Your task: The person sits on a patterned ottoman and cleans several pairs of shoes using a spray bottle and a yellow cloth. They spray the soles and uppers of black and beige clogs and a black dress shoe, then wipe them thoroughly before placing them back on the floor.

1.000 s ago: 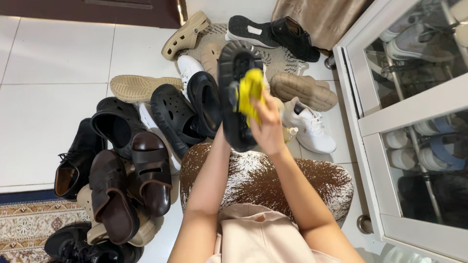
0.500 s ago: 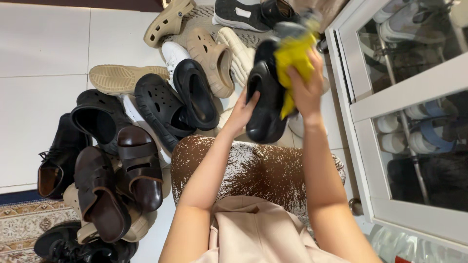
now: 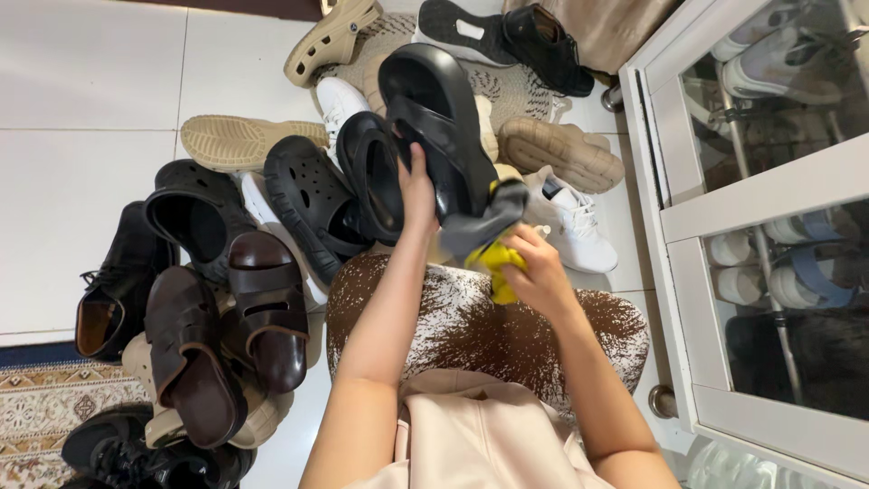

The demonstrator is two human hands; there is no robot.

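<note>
Over the shoe pile, left hand (image 3: pixel 418 195) grips a chunky black slide sandal (image 3: pixel 439 127), right hand (image 3: pixel 534 272) clutches a crumpled yellow cloth (image 3: pixel 496 263); the one-handed hold looks slippery, so the sandal could drop.

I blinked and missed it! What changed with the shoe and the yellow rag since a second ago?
The right hand slid the yellow cloth from the upper part of the black sandal down to its near end. The left hand kept holding the sandal. The shoe pile stayed put.

head cam | looks steeply down, close over hands (image 3: pixel 471 226) (one view only) | floor (image 3: pixel 81 109) beyond
</note>
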